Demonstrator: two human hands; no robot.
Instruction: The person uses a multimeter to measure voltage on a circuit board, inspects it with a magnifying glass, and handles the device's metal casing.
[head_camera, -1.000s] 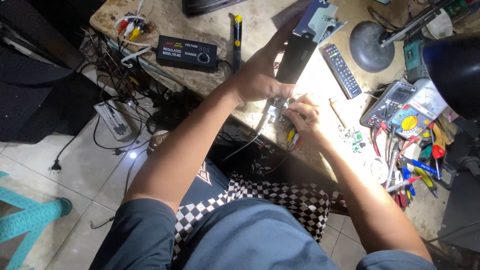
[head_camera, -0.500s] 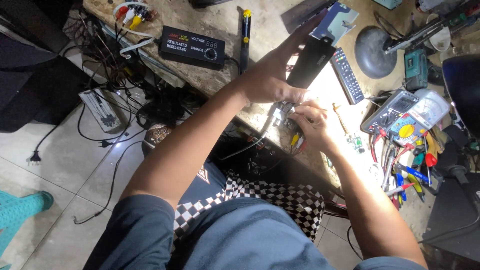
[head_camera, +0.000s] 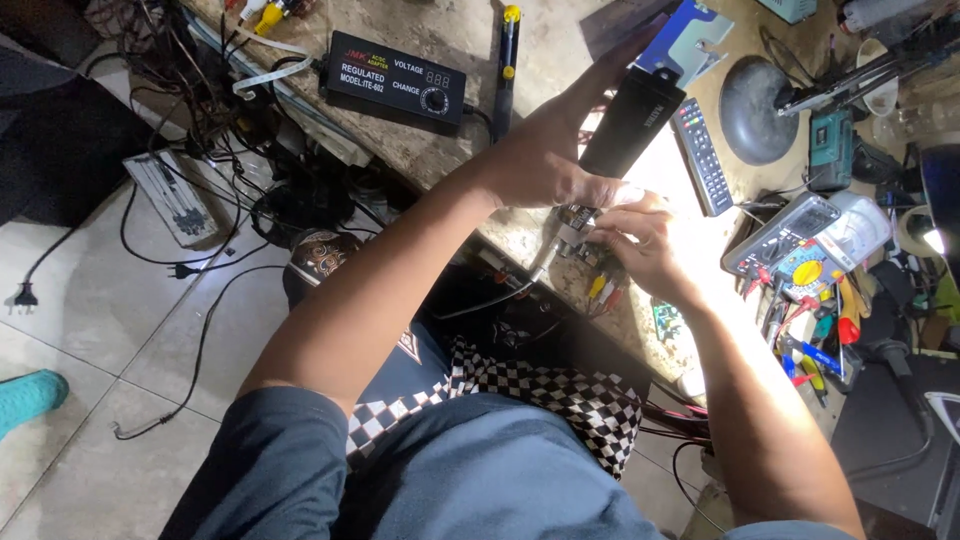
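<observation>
My left hand (head_camera: 545, 160) and my right hand (head_camera: 640, 240) meet over the front edge of a worn workbench (head_camera: 470, 40). Between their fingers sits a small circuit board (head_camera: 575, 225) with cables (head_camera: 600, 290) ending in yellow and red plugs hanging below it. My left hand pinches the board from above, index finger stretched out towards a long black box (head_camera: 635, 120) lying just behind. My right hand holds the board from the right side. Bright lamp light washes out the spot beside them.
A black power adapter (head_camera: 395, 85) and a yellow-handled screwdriver (head_camera: 507, 60) lie at the back left. A remote control (head_camera: 700, 155), a round lamp base (head_camera: 755, 120), a multimeter (head_camera: 785, 235) and several coloured tools (head_camera: 820, 340) crowd the right. Cables and a power strip (head_camera: 170, 195) lie on the tiled floor.
The view has shifted right and closer to the bench. Both hands stay together on the small board at the bench edge, with little change in grip.
</observation>
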